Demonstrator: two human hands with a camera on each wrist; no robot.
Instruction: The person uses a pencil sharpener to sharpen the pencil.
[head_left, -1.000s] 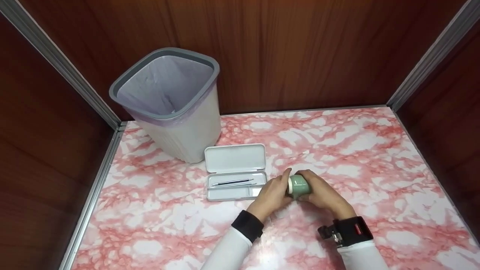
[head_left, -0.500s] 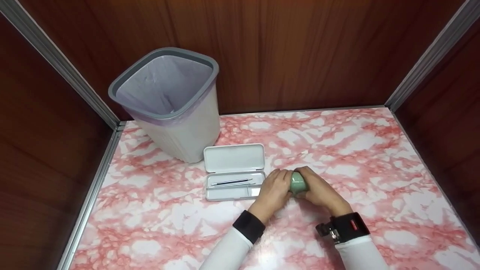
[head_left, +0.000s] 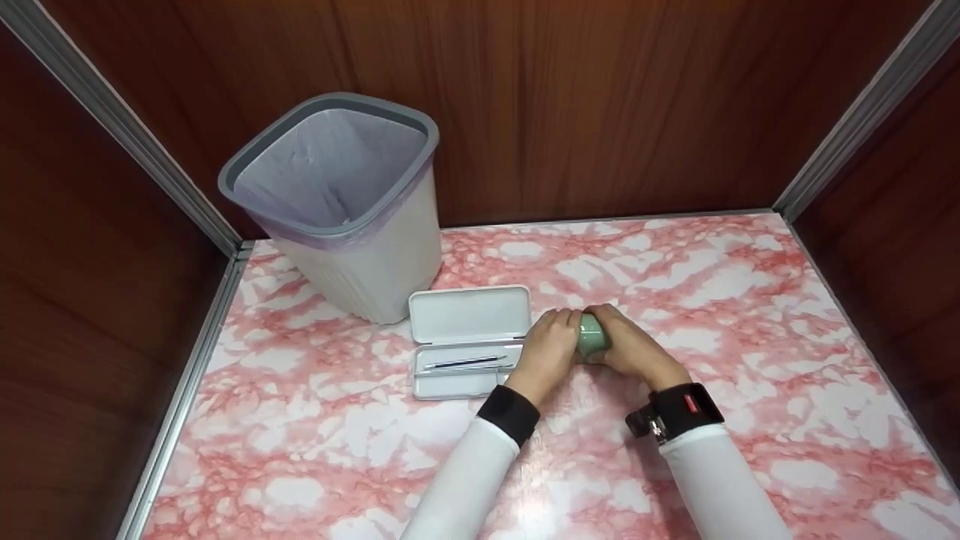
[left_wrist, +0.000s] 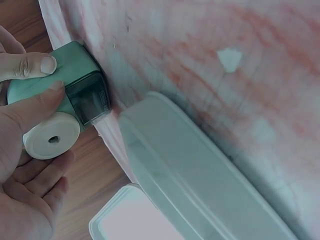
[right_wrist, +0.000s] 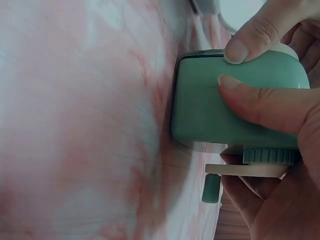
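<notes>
Both hands hold a green crank pencil sharpener [head_left: 592, 337] over the right-centre part of the table. My left hand [head_left: 551, 352] grips its left side, with the thumb on the green body and the fingers by the white round front [left_wrist: 52, 136], which has a hole in its middle. My right hand [head_left: 634, 349] grips the opposite side, thumb flat on the body. A dark see-through drawer [left_wrist: 90, 97] faces the table in the left wrist view. Below the right thumb, the crank handle [right_wrist: 212, 188] sticks out. Whether the sharpener touches the table I cannot tell.
Left of the hands lies a white pencil case [head_left: 454, 387], lid raised, holding a thin dark pen or pencil [head_left: 465, 363]. Behind it stands a tall bin [head_left: 375, 277] with a bag liner. Wood-look panels [head_left: 600, 112] enclose the pink marbled table [head_left: 315, 427].
Both hands have moved forward, away from the body, with the sharpener. Its white front, visible a second ago in the head view, is now hidden behind the left hand. The case and bin stay put.
</notes>
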